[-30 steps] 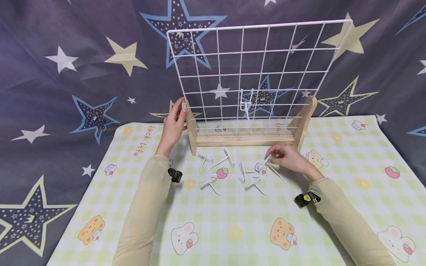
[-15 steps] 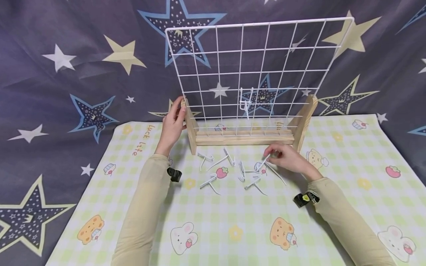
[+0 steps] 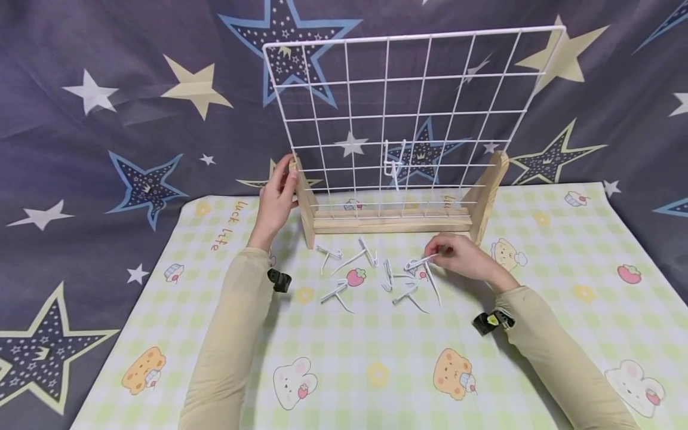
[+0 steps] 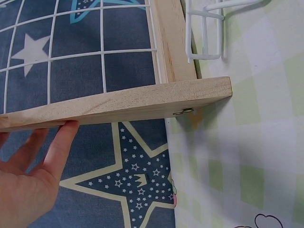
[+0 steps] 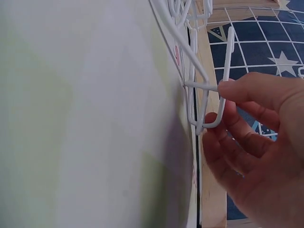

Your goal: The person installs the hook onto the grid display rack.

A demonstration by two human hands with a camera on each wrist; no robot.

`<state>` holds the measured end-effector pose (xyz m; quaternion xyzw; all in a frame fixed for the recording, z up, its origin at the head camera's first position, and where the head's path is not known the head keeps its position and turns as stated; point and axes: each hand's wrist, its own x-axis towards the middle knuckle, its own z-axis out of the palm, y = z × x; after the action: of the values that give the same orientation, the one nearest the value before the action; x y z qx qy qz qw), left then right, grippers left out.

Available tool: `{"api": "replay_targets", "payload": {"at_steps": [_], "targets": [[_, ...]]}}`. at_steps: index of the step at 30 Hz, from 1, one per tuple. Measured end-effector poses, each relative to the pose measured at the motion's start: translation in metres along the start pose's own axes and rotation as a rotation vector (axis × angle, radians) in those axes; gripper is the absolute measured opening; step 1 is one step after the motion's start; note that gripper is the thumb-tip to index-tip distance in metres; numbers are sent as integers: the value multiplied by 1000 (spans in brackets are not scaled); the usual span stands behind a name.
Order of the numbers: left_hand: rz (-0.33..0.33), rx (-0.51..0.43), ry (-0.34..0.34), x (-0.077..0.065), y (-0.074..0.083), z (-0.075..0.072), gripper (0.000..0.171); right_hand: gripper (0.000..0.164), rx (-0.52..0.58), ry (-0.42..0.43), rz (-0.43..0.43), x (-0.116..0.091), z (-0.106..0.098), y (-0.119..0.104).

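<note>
My right hand (image 3: 457, 255) is low in front of the rack's right end. It pinches a white wire hook (image 3: 432, 280); in the right wrist view the thumb presses on the wire of the hook (image 5: 228, 57) and the fingers lie under its bent end. My left hand (image 3: 276, 203) touches the left wooden side panel (image 3: 304, 206) of the rack. In the left wrist view its fingertips rest against the panel's outer face (image 4: 137, 111). The white wire grid (image 3: 384, 77) stands upright between the wooden sides, with one hook (image 3: 394, 167) hanging low near its middle.
Several loose white hooks (image 3: 337, 291) lie on the checked tablecloth (image 3: 344, 340) before the rack's wooden crossbar (image 3: 392, 225). A dark star-printed curtain (image 3: 161, 143) hangs close behind the rack.
The hook in my right hand has turned, its long prong swinging to the left and toward me. My left hand has stayed at the side panel.
</note>
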<state>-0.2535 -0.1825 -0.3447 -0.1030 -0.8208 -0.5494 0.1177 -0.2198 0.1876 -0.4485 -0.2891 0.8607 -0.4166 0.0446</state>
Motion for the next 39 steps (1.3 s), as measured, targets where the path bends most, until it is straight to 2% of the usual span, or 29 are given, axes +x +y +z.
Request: {"api": "replay_targets", "payload": {"at_steps": [9, 15, 22, 23, 30, 39], "targets": [[-4, -8, -4, 0, 0, -1, 46, 15, 18, 23, -8, -1, 3, -5], [-4, -2, -3, 2, -2, -1, 45, 11, 77, 36, -15, -2, 1, -4], [0, -25, 10, 17, -39, 1, 47, 11, 100, 77, -1, -2, -1, -1], [1, -24, 12, 17, -40, 2, 47, 11, 104, 83, 1, -2, -1, -1], [-1, -8, 20, 16, -40, 2, 47, 12, 117, 140, 23, 0, -4, -5], [11, 8, 22, 15, -39, 3, 48, 15, 192, 230, 85, 3, -9, -11]]}}
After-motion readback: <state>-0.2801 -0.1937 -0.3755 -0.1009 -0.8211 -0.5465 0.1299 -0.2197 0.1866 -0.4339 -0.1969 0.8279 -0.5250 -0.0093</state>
